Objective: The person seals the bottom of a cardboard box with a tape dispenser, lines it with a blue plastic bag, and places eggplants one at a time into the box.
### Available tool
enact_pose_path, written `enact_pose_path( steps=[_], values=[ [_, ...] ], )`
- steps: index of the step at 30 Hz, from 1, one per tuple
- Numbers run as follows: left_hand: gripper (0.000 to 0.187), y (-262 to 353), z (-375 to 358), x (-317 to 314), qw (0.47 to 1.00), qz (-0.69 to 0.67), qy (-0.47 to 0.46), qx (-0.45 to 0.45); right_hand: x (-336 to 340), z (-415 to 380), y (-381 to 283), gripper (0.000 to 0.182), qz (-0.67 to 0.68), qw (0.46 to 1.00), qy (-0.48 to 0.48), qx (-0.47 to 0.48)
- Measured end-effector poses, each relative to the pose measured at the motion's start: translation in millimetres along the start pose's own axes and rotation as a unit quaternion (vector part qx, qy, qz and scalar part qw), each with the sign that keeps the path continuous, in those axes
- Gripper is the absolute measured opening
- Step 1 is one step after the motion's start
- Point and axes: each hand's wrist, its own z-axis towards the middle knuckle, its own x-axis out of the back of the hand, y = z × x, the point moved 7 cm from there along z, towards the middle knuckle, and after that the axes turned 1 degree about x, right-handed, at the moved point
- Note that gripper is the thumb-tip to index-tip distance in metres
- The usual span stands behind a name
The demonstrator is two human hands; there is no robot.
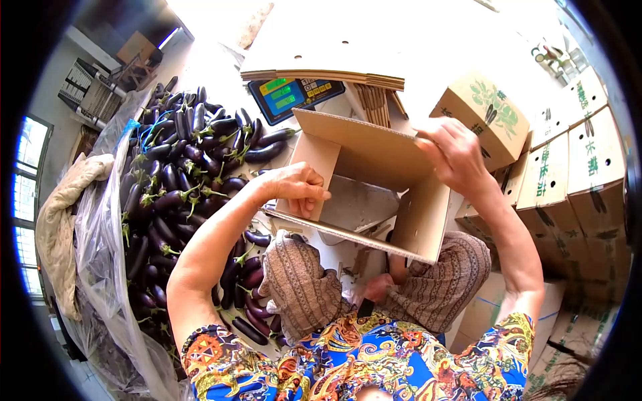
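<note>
Brown-patterned cloth covers our two knees [304, 284], just below the centre, with two brightly printed sleeves [224, 364] nearer us at seven and five o'clock. Between and beyond the knees is one open cardboard box [381, 157], tilted, its four walls standing round a gap through which a grey surface shows. Our left hand [297, 190], at the box's nine o'clock, has its fingers loosely curled over the left wall; we cannot tell whether they touch it. Our right hand [455, 150], at two o'clock, bends thumb and fingers together at the far right corner; whether they pinch the cardboard, we cannot tell.

From eight to eleven o'clock lies one heap of dark purple eggplants [180, 174], too many for us to count, bordered on its outer side by one clear plastic sheet [110, 267] and one beige cloth [63, 220]. At eleven o'clock, just past the box, is one scale [287, 100] with three lit green readouts, partly under one stack of flat cardboard [321, 60]. One printed carton [485, 113] sits tilted at one o'clock; at least three more printed cartons [595, 154] stand at three. Farther off, at nine, we see one barred window [30, 194].
</note>
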Motion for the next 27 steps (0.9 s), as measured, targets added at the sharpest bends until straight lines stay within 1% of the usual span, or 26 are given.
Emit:
enact_pose_path(
  steps=[1,2,4,5,6,8,9,10,11,12,14,15,16,17,18,20,21,22,24,25,26,27],
  values=[
    [0.041,2,-2,1,1.0,0.014,0.012,-0.02,10,-9,-4,0.012,0.023,1.0,0.005,0.014],
    [0.042,4,-1,1,0.999,0.004,0.016,-0.032,10,-24,-5,0.01,0.065,0.998,-0.015,0.0],
    [0.042,9,2,1,0.998,-0.012,0.018,-0.058,-2,-45,-17,0.012,0.104,0.992,-0.068,-0.01],
    [0.041,11,4,1,0.998,-0.011,0.016,-0.067,-8,-50,-19,0.017,0.133,0.986,-0.09,-0.039],
    [0.039,11,6,0,0.997,-0.012,0.015,-0.074,-12,-45,-20,0.023,0.148,0.986,-0.07,-0.041],
    [0.037,8,5,3,0.996,-0.009,0.014,-0.085,-31,-32,-21,0.032,0.148,0.982,-0.115,-0.019],
    [0.035,7,3,4,0.995,-0.008,0.014,-0.096,-39,-23,-26,0.038,0.143,0.983,-0.115,-0.009],
    [0.035,8,2,5,0.994,-0.026,0.032,-0.105,-48,-15,-31,0.045,0.139,0.983,-0.117,0.002],
    [0.035,9,-1,5,0.991,-0.045,0.051,-0.114,-65,-12,-38,0.056,0.118,0.984,-0.124,0.046],
    [0.035,8,-4,6,0.988,-0.064,0.071,-0.123,-89,-13,-45,0.062,0.118,0.979,-0.156,0.058],
    [0.035,3,-14,14,0.959,-0.18,0.149,-0.16,-144,-29,-51,0.068,0.12,0.969,-0.196,0.097],
    [0.035,-2,-19,18,0.938,-0.235,0.187,-0.175,-167,-44,-49,0.069,0.104,0.957,-0.249,0.107],
    [0.035,-7,-24,21,0.912,-0.288,0.221,-0.19,-184,-56,-47,0.071,0.088,0.942,-0.302,0.115],
    [0.043,-17,-35,25,0.881,-0.323,0.27,-0.216,-181,-53,-47,0.071,0.082,0.942,-0.304,0.118],
    [0.055,-25,-50,25,0.839,-0.368,0.247,-0.315,-182,-52,-47,0.07,0.084,0.941,-0.305,0.121],
    [0.067,-13,-83,19,0.787,-0.361,0.34,-0.366,-183,-54,-49,0.07,0.09,0.94,-0.308,0.121],
    [0.071,-4,-95,12,0.788,-0.31,0.392,-0.359,-184,-55,-48,0.07,0.089,0.938,-0.315,0.115],
    [0.071,2,-101,7,0.791,-0.24,0.444,-0.345,-185,-55,-48,0.069,0.09,0.936,-0.32,0.112],
    [0.068,5,-90,1,0.824,-0.109,0.479,-0.283,-186,-52,-50,0.068,0.094,0.937,-0.319,0.106],
    [0.068,19,-97,10,0.795,-0.011,0.553,-0.249,-184,-51,-50,0.067,0.095,0.938,-0.316,0.102],
    [0.068,23,-92,19,0.765,0.011,0.589,-0.26,-181,-50,-49,0.066,0.094,0.94,-0.314,0.098],
    [0.07,22,-80,26,0.799,-0.022,0.556,-0.228,-178,-48,-46,0.064,0.101,0.944,-0.3,0.098]
  ],
)
